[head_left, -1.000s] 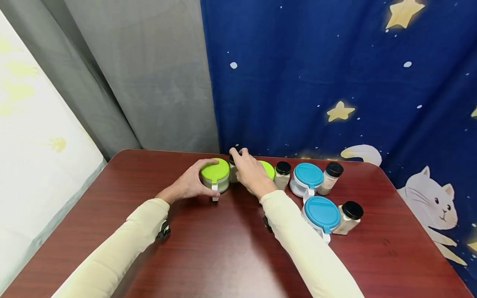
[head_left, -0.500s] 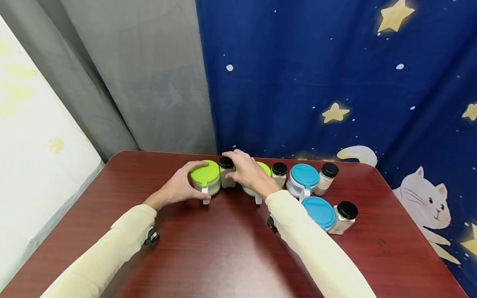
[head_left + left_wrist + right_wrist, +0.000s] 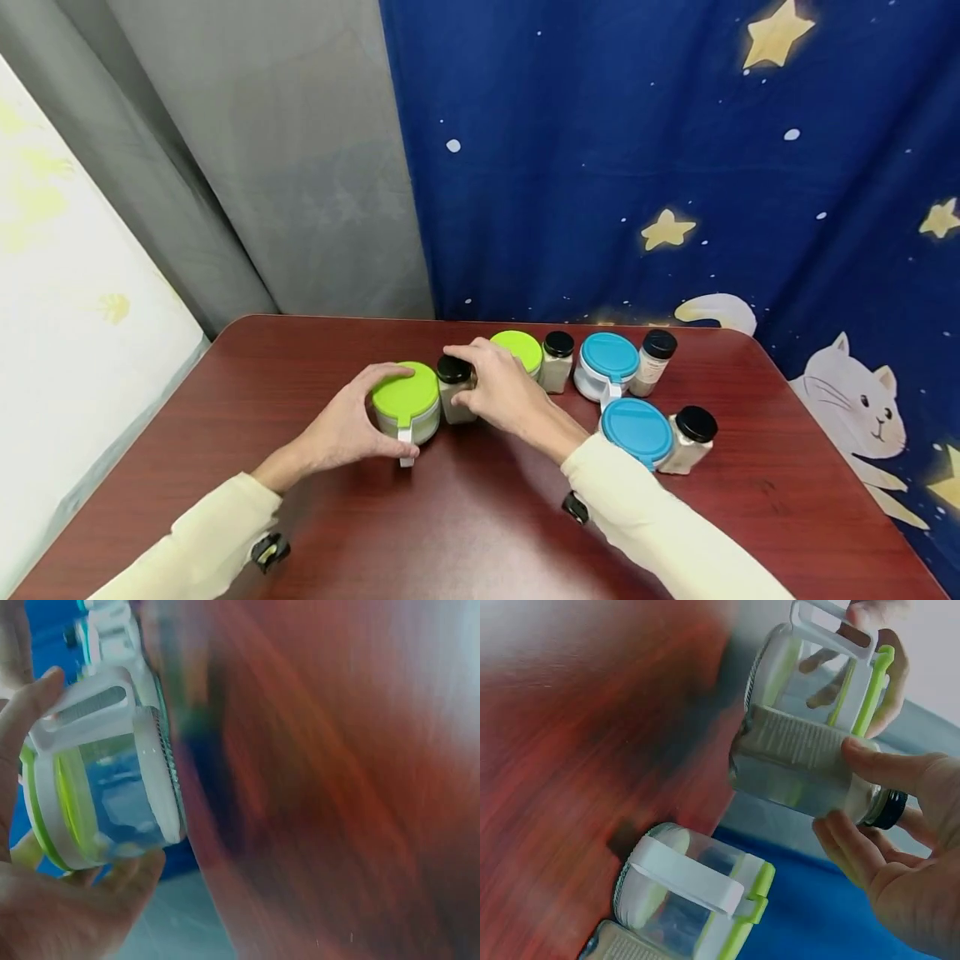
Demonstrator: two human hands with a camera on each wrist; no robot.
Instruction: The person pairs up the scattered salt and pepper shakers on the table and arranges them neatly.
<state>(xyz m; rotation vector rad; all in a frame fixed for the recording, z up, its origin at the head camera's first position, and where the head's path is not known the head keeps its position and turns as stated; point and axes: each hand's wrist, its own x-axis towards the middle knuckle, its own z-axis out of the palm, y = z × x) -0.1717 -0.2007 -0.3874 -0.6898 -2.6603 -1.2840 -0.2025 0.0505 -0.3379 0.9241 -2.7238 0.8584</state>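
Observation:
In the head view, my left hand (image 3: 341,429) grips a clear seasoning jar with a green lid (image 3: 406,395) and a white handle, thumb at the handle and fingers around the far side. Its see-through body (image 3: 116,791) shows in the left wrist view. My right hand (image 3: 506,390) holds a square spice bottle with a black cap (image 3: 454,369), right beside that jar. From the right wrist, the bottle (image 3: 799,761) has a printed label, and thumb and fingers pinch it near the cap. Behind the right hand stands a second green-lidded jar (image 3: 519,350).
Along the back edge of the brown table (image 3: 450,533) are a black-capped bottle (image 3: 557,364), a blue-lidded jar (image 3: 609,358) and another bottle (image 3: 652,364). Nearer stand a second blue-lidded jar (image 3: 637,429) and a bottle (image 3: 687,442). Curtains (image 3: 337,167) hang behind.
Both hands have drawn the green-lidded jar and the black-capped bottle away from the back edge, toward me and slightly left. The right hand's fingers have settled around the bottle. The other jars stayed put.

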